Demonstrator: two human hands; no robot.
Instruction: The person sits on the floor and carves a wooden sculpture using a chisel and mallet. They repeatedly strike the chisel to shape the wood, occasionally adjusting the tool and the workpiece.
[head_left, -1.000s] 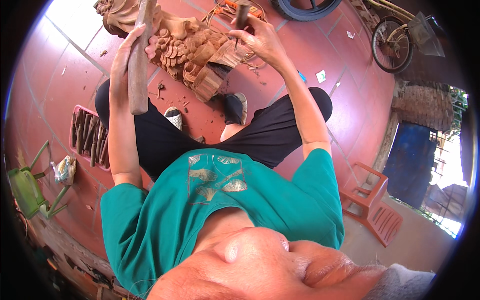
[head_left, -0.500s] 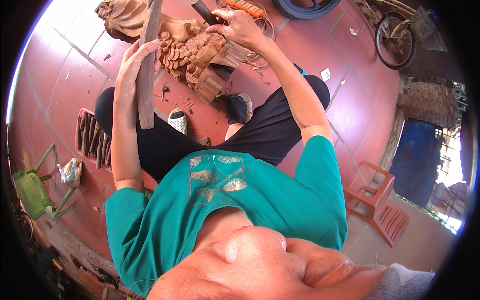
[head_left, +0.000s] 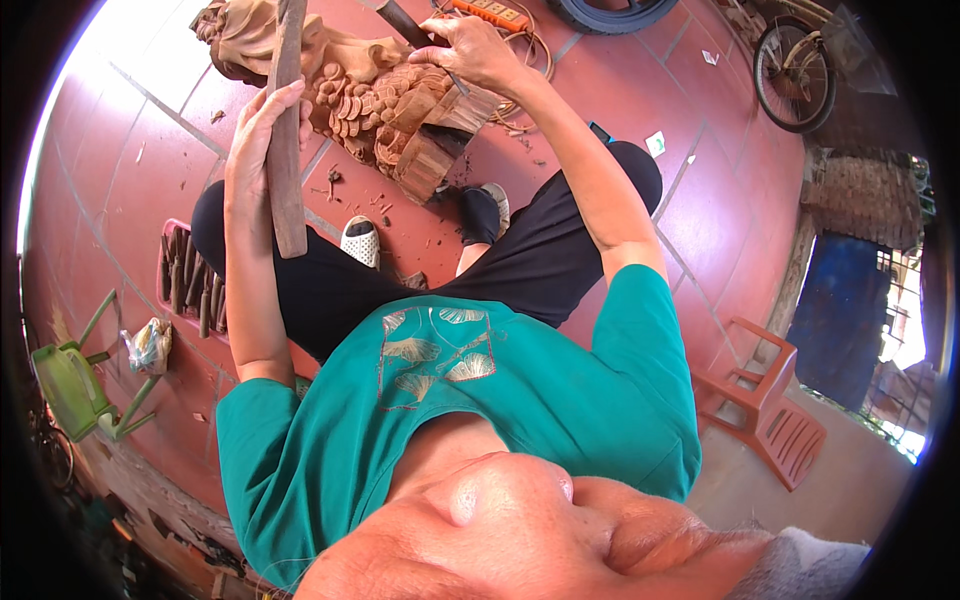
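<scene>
A carved wooden figure [head_left: 372,105] with rounded, scale-like relief lies on the floor before me, its top running toward the far left. My left hand [head_left: 258,128] is closed around a long, flat wooden bat [head_left: 286,175], held upright in the view beside the carving. In my right hand [head_left: 480,55] is a chisel [head_left: 404,24], its dark handle pointing up and left. The thin blade comes out below my fingers over the carving's right part; whether its tip touches the wood I cannot tell.
Wood chips [head_left: 333,178] lie around my feet. At my left are a pink tray [head_left: 166,285] of several chisels, a plastic bag [head_left: 148,345] and a green stool [head_left: 70,390]. An orange power strip [head_left: 490,12] with its cord lies beyond the carving. A red-brown plastic stool [head_left: 765,395] lies at right.
The wooden bat and my left hand have shifted slightly left, a little farther from the chisel. My right hand keeps nearly the same place on the chisel.
</scene>
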